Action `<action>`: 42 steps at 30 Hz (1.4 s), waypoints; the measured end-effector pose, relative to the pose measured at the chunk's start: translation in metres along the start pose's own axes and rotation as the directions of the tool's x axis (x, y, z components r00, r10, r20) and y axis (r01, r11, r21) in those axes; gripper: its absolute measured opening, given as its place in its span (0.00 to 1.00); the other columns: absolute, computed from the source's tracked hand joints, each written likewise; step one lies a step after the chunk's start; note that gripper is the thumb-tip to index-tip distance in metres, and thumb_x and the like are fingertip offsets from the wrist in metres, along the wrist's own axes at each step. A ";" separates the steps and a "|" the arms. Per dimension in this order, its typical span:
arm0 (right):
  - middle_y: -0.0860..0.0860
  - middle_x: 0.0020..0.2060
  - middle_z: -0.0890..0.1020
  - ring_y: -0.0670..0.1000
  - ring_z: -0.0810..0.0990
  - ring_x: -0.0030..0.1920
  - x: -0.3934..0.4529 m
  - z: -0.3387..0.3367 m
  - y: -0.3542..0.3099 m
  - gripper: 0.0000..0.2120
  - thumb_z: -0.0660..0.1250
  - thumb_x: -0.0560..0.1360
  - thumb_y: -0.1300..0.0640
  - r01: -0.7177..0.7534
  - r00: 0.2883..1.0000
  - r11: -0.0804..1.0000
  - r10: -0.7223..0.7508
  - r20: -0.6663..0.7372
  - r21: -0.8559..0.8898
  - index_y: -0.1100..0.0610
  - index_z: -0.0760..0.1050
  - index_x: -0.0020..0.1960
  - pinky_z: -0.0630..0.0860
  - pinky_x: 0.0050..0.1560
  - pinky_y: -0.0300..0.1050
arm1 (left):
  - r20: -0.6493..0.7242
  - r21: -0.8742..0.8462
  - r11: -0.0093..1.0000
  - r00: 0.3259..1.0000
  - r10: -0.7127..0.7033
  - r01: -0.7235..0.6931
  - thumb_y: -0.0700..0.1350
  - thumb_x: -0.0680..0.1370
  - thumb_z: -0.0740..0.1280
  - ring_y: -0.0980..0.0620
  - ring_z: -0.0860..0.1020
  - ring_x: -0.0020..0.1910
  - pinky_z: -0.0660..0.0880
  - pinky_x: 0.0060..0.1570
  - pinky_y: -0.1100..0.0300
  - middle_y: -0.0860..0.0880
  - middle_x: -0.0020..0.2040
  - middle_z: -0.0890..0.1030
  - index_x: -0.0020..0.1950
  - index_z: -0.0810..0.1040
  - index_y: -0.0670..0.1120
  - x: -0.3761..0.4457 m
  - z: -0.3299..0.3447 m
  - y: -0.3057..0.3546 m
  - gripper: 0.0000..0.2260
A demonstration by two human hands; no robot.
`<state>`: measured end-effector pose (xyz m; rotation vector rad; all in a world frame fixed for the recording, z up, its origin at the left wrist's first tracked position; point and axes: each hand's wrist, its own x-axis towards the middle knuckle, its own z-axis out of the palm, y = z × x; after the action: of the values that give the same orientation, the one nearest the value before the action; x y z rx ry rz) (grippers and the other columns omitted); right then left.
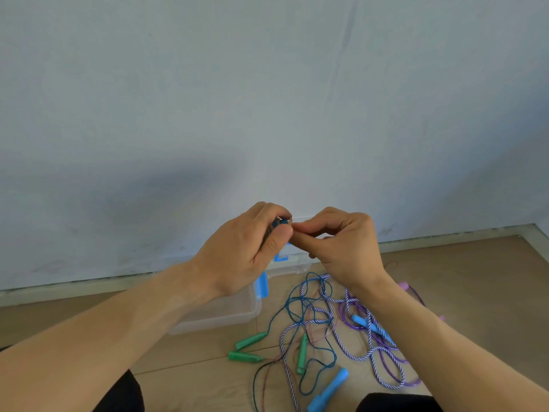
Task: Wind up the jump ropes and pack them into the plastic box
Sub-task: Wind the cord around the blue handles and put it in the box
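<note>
My left hand (pixel 246 251) is raised in front of the wall, fingers closed around a small dark blue item (pixel 280 223) that is mostly hidden in the fist. My right hand (pixel 341 242) pinches at that same item with thumb and forefinger, fingertips touching the left thumb. A clear plastic box (pixel 237 313) with blue latches (pixel 263 283) sits on the floor below my left wrist. To its right lies a tangle of jump ropes: a teal cord with green handles (pixel 249 341), a purple-white striped rope (pixel 329 310) with blue handles (pixel 328 391), and a shiny purple rope (pixel 383 341).
The clear lid (pixel 292 264) lies behind the box against the skirting. A pink handle (pixel 404 285) peeks out beyond my right wrist. My dark-clothed knees (pixel 127 394) frame the lower edge. Wooden floor stretches to the right as far as the wall corner.
</note>
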<state>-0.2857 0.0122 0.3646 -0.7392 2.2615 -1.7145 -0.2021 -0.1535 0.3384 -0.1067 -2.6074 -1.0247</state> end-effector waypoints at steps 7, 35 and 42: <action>0.53 0.34 0.86 0.49 0.84 0.37 -0.004 -0.001 -0.002 0.05 0.79 0.65 0.64 -0.319 0.947 0.925 0.318 0.042 0.204 0.58 0.85 0.38 0.78 0.39 0.39 | 0.038 0.074 0.992 0.995 0.098 -0.100 0.54 0.82 0.54 0.56 0.73 0.44 0.72 0.43 0.60 0.58 0.50 0.72 0.59 0.73 0.50 0.001 0.003 0.003 0.13; 0.48 0.36 0.87 0.43 0.85 0.38 0.004 -0.002 0.009 0.06 0.79 0.68 0.56 -0.214 0.959 0.942 0.252 0.125 -0.259 0.51 0.85 0.43 0.81 0.45 0.40 | 0.180 0.439 0.879 0.976 0.120 -0.189 0.55 0.71 0.75 0.49 0.79 0.50 0.78 0.37 0.56 0.48 0.54 0.78 0.65 0.75 0.44 0.000 0.013 -0.015 0.27; 0.47 0.42 0.82 0.44 0.81 0.39 0.005 0.005 0.018 0.02 0.69 0.76 0.58 0.178 0.970 0.843 -0.064 0.233 -0.507 0.55 0.80 0.45 0.77 0.42 0.38 | 0.142 0.316 0.947 0.990 0.004 -0.050 0.59 0.75 0.68 0.56 0.75 0.53 0.71 0.47 0.63 0.55 0.55 0.76 0.67 0.74 0.51 0.001 0.019 -0.014 0.24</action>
<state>-0.2924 0.0092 0.3463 -1.1312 2.5926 -0.9792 -0.2113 -0.1512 0.3167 -0.1397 -2.8523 -0.5916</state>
